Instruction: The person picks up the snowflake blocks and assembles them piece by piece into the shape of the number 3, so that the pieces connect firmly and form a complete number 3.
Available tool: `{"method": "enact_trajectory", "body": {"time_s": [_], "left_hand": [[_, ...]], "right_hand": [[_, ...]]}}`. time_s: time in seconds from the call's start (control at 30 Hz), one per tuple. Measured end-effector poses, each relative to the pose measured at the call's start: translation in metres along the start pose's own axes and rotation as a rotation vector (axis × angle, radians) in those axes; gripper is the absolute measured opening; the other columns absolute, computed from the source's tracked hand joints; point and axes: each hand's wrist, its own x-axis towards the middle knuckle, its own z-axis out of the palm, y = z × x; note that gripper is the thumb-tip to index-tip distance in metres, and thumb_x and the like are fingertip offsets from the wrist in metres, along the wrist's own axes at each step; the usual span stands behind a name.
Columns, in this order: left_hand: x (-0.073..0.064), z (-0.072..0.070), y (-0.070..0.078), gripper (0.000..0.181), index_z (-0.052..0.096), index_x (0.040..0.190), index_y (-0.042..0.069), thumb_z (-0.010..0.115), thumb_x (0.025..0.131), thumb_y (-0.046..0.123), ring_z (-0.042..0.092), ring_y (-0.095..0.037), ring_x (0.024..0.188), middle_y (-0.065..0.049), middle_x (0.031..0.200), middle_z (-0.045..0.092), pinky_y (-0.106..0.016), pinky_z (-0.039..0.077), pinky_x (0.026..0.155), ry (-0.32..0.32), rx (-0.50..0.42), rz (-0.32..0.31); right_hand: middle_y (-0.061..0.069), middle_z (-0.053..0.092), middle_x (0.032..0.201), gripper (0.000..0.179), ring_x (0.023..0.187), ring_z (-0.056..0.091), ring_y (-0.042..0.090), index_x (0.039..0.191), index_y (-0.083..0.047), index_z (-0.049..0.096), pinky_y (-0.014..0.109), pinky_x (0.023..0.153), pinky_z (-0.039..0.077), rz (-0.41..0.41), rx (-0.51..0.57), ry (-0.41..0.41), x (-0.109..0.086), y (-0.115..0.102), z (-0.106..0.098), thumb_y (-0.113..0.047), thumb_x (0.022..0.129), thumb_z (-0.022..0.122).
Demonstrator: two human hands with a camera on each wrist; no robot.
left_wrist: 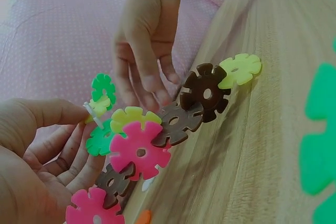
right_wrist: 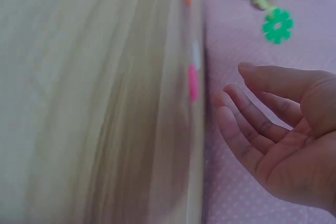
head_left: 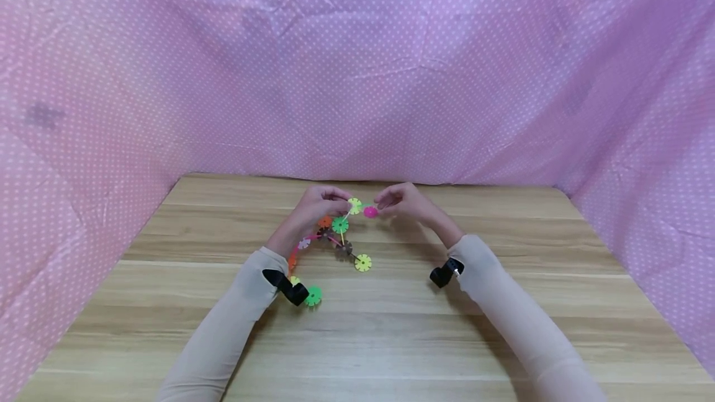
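My left hand (head_left: 324, 203) pinches a white slotted disc (left_wrist: 94, 115), seen edge-on in the left wrist view, between thumb and finger. This disc belongs to a branching chain of flower-shaped slotted plastic discs. Green (head_left: 340, 224), yellow (head_left: 363, 262), brown (left_wrist: 206, 93) and pink discs (left_wrist: 139, 150) are linked in it. Part of the chain lies behind my left wrist in the head view. My right hand (head_left: 406, 200) hovers right of the chain, fingers loosely bent and holding nothing. Near its fingertips is a pink disc (head_left: 370, 211); whether it is joined on, I cannot tell.
A wooden table (head_left: 436, 340) carries the lower part of the chain. Pink dotted cloth (head_left: 357, 79) hangs behind the table and along both sides. Each wrist wears a black camera (head_left: 444, 273). The right wrist view is somewhat blurred.
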Motion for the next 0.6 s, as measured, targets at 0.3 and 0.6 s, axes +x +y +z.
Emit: {"method": "enact_trajectory", "body": {"time_s": [0.3, 0.6], "left_hand": [[0.002, -0.001, -0.002, 0.027, 0.068, 0.117, -0.005, 0.071, 0.093, 0.007, 0.071, -0.013, 0.085, -0.002, 0.093, 0.073, -0.028, 0.061, 0.082, -0.014, -0.019, -0.011], [0.005, 0.0, -0.007, 0.026, 0.068, 0.117, -0.006, 0.07, 0.094, 0.006, 0.071, -0.011, 0.084, -0.016, 0.104, 0.075, -0.028, 0.061, 0.082, -0.024, -0.015, 0.013]], "right_hand": [[0.023, 0.073, 0.108, 0.035, 0.087, 0.067, 0.017, 0.119, 0.009, 0.067, 0.028, 0.073, 0.059, 0.008, -0.082, -0.106, 0.024, 0.015, 0.004, 0.002, 0.086, 0.076], [0.013, 0.067, 0.087, 0.033, 0.067, 0.053, 0.009, 0.118, 0.006, 0.07, 0.019, 0.06, 0.047, 0.022, -0.125, -0.105, 0.036, 0.015, 0.01, 0.001, 0.087, 0.077]]}}
